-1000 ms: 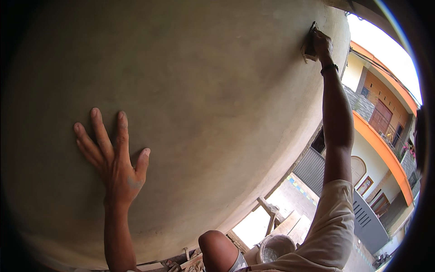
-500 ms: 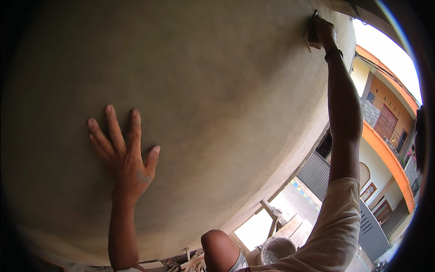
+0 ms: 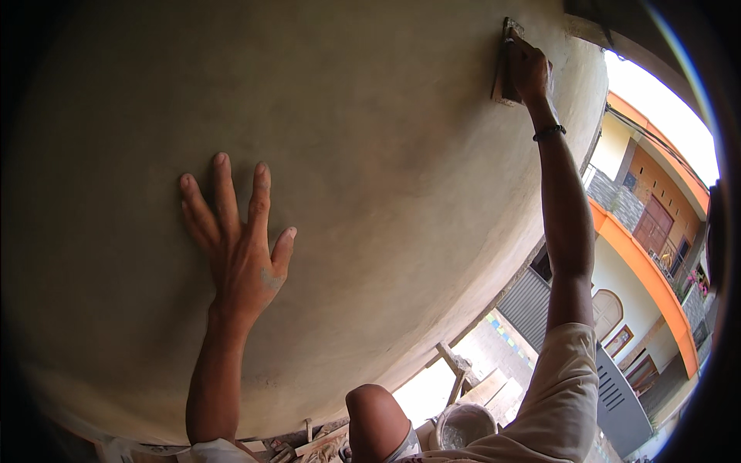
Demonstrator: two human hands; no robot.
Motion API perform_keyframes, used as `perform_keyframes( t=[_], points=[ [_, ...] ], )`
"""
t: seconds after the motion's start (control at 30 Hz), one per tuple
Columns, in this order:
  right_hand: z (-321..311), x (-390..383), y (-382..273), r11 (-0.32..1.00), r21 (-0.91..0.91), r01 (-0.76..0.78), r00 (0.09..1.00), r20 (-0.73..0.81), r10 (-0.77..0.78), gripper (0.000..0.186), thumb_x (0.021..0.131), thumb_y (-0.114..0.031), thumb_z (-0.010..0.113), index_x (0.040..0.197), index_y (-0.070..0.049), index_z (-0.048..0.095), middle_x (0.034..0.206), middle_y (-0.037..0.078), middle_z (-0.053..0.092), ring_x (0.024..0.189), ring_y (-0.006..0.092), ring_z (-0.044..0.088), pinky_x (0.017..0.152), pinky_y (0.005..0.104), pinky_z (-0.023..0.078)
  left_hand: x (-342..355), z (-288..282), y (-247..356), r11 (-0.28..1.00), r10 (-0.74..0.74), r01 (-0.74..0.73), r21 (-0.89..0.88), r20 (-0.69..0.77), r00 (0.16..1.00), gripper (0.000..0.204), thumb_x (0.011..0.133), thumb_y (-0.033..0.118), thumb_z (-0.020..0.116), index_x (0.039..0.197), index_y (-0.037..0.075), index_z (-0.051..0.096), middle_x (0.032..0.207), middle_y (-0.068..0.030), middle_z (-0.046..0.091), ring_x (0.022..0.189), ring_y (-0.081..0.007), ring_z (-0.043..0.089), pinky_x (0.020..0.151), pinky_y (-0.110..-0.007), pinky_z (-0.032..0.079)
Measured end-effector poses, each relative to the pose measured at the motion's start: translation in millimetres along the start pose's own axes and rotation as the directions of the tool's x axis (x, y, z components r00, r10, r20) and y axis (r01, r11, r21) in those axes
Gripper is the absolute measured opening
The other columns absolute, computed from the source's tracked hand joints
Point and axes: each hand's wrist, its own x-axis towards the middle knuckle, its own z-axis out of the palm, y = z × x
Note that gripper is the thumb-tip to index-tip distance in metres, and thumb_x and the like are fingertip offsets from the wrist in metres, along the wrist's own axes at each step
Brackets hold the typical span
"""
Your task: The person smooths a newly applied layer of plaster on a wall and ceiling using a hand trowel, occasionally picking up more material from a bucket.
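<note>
A broad grey-brown plastered wall [image 3: 370, 201] fills most of the view. My left hand [image 3: 245, 258] lies against it, left of centre, fingers spread and holding nothing; a grey smear marks the skin near its thumb. At the far upper right, my right arm is stretched out. My right hand [image 3: 532, 73], with a dark bracelet at its wrist, is closed around a plastering float [image 3: 503, 86]. The float's long, narrow plate rests at the wall's surface near its upper right edge. My fingers hide most of its handle.
A round bucket [image 3: 465, 424] stands low by my bent knee [image 3: 377, 417]. Wooden planks [image 3: 488, 387] lie beyond it, and scraps of wood [image 3: 324, 441] are at the wall's foot. A beam [image 3: 590, 32] crosses the top right. Outside stands an orange-trimmed house [image 3: 644, 251].
The float and my right hand have moved left in the picture, and more of the plate shows. My left hand appears farther right and higher, still spread. The view has shifted slightly.
</note>
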Motion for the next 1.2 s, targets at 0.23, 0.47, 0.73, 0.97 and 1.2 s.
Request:
perform_keyframes(
  t=[0.23, 0.47, 0.73, 0.97, 1.2],
  points=[
    [-7, -90, -75, 0.996, 0.01, 0.09, 0.995, 0.036, -0.091, 0.036, 0.093, -0.026, 0.06, 0.128, -0.027, 0.067, 0.084, 0.016, 0.061, 0.081, 0.0357, 0.067, 0.075, 0.0463, 0.054, 0, -19, 11, 0.957, -0.058, 0.05, -0.286, -0.02, 0.998, 0.086, 0.087, 0.021, 0.07, 0.157, 0.012, 0.022, 0.163, -0.0217, 0.001, 0.146, -0.0544, 0.001, 0.115, -0.066, 0.015],
    [-21, -6, -78, 0.986, -0.013, 0.167, 0.984, -0.052, -0.168, 0.034, 0.096, -0.027, 0.054, 0.128, -0.026, 0.067, 0.086, 0.017, 0.062, 0.079, 0.0359, 0.065, 0.072, 0.0454, 0.052, 3, -19, 11, 0.949, -0.126, 0.092, -0.303, -0.096, 0.987, 0.085, 0.089, 0.023, 0.067, 0.158, 0.011, 0.02, 0.163, -0.0217, -0.001, 0.146, -0.0549, -0.001, 0.114, -0.067, 0.014],
    [-23, -61, -102, 0.982, -0.02, 0.19, 0.982, -0.016, -0.19, 0.034, 0.094, -0.026, 0.059, 0.127, -0.028, 0.067, 0.09, 0.019, 0.063, 0.083, 0.0395, 0.066, 0.074, 0.0478, 0.054, 4, -33, 2, 0.956, -0.107, 0.049, -0.29, -0.185, 0.977, 0.082, 0.089, 0.024, 0.067, 0.157, 0.01, 0.022, 0.162, -0.0232, 0.001, 0.145, -0.0556, -0.002, 0.113, -0.068, 0.013],
    [-4, 12, -52, 0.997, 0.051, -0.057, 0.998, 0.034, 0.055, 0.039, 0.096, -0.035, 0.046, 0.129, -0.027, 0.065, 0.098, 0.02, 0.071, 0.096, 0.0364, 0.068, 0.08, 0.0476, 0.054, 10, -29, 8, 0.961, -0.115, 0.056, -0.273, -0.205, 0.972, 0.082, 0.089, 0.025, 0.066, 0.157, 0.009, 0.022, 0.162, -0.0247, 0.001, 0.145, -0.0562, -0.002, 0.113, -0.068, 0.011],
    [-33, -92, -153, 0.931, -0.055, 0.362, 0.931, -0.035, -0.364, 0.043, 0.087, -0.019, 0.068, 0.129, -0.025, 0.066, 0.084, 0.015, 0.056, 0.078, 0.0342, 0.066, 0.072, 0.0436, 0.055, 4, -26, -2, 0.95, -0.089, 0.019, -0.31, -0.211, 0.973, 0.083, 0.09, 0.027, 0.066, 0.157, 0.008, 0.022, 0.161, -0.0262, -0.003, 0.144, -0.0578, -0.003, 0.111, -0.071, 0.011]
  ],
)
